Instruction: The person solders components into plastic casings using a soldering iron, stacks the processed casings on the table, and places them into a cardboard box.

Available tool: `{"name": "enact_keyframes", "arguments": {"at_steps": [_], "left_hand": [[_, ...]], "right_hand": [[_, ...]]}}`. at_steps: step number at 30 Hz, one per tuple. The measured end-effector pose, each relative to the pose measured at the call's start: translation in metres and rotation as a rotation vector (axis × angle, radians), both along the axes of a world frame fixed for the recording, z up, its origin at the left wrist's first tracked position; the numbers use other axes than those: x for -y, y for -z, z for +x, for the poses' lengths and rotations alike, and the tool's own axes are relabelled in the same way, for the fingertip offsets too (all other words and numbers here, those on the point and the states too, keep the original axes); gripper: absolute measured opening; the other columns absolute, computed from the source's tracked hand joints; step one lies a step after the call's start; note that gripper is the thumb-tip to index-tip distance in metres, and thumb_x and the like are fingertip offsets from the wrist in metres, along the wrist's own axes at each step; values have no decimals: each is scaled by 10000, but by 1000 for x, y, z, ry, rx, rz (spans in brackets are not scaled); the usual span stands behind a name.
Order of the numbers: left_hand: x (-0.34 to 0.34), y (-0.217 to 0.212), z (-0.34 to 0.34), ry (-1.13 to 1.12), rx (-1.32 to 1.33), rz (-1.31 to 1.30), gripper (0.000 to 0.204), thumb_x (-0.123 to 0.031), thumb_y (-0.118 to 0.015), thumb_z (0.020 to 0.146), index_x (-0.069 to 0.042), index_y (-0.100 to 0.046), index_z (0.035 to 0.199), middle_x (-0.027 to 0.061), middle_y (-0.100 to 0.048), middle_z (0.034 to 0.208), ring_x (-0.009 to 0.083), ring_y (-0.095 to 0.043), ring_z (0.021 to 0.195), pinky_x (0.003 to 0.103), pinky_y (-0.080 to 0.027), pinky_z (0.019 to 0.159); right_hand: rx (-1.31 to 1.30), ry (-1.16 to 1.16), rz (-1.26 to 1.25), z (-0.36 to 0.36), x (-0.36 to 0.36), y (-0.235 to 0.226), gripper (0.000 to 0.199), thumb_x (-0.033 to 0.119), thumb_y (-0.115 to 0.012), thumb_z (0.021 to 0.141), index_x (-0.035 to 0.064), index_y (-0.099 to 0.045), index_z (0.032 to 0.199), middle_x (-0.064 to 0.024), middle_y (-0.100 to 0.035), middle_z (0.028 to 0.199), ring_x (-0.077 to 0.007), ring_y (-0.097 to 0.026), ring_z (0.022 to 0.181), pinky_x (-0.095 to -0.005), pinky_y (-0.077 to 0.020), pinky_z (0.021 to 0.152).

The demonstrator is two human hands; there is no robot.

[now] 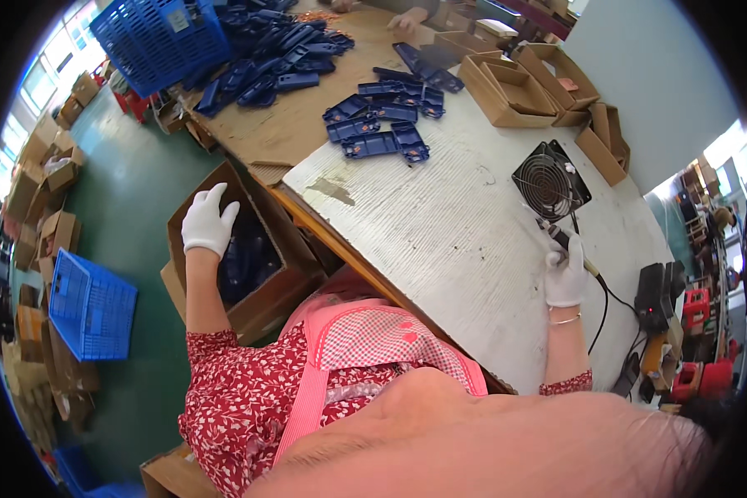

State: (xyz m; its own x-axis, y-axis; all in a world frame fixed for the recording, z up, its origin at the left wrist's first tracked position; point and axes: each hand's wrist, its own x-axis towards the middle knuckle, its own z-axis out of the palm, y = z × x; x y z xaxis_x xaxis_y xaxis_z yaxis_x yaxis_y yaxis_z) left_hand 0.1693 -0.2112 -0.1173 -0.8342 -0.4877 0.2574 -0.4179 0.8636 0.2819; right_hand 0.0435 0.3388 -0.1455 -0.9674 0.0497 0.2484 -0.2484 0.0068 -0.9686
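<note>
My left hand point(210, 221), in a white glove, is over the open cardboard box point(295, 278) beside the table's left edge. Its fingers are apart and I see nothing held in them. Dark blue plastic housings point(247, 259) lie inside that box. Over the white tabletop, my gloved right hand point(565, 278) is closed around a black corded soldering iron point(559, 236). The iron points up toward a square black fan point(551, 181) just beyond it. Several blue housings point(382, 124), some with small copper-coloured bits, lie in a cluster at the table's far middle.
A large pile of blue housings point(286, 54) and a blue basket point(159, 41) occupy the far left. Another person's hand point(408, 20) shows at the far edge. Cardboard trays point(510, 91) line the back right. A black power unit point(657, 297) with cables sits right. Another blue basket point(91, 307) is on the floor.
</note>
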Motion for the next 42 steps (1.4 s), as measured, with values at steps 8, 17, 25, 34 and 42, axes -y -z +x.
{"name": "enact_keyframes", "arguments": {"at_steps": [8,17,25,34,42], "left_hand": [[-109,-66,-72,1067,-453,260,204,102,-501,587,-55,-594,677,91,-547,749,278,-537,759,348,-428,718],[-256,-149,-59,2052,-748,275,97,-219,-615,663,-144,-592,721,12,-498,762,230,-480,722,370,-377,692],[-256,-152,-64,2088,-804,371,195,-191,-596,589,-112,-425,539,8,-392,624,224,-445,623,394,-383,632],[-246,-144,-70,2074,-864,334,178,-243,-561,525,-139,-422,567,-4,-368,634,208,-434,622,386,-363,607],[-232,-140,-65,2019,-883,212,174,-235,-588,521,-140,-477,616,8,-463,728,220,-480,659,398,-373,610]], "right_hand": [[-275,115,508,5,5,-4,262,151,-421,969,-25,-513,1141,-63,-590,983,-79,-506,758,-172,-402,571],[154,-6,-407,1,14,-10,303,234,-550,917,-42,-567,1042,-64,-610,860,-65,-527,689,-170,-412,519],[222,28,-417,6,14,-20,249,256,-546,915,22,-591,986,-48,-609,774,-53,-495,587,-173,-402,502],[224,42,-468,5,16,-22,247,253,-526,923,17,-590,959,-51,-608,743,-54,-500,559,-173,-385,482],[198,40,-400,7,22,-27,251,257,-515,928,20,-589,968,-49,-596,756,-66,-468,574,-194,-377,507]]}}
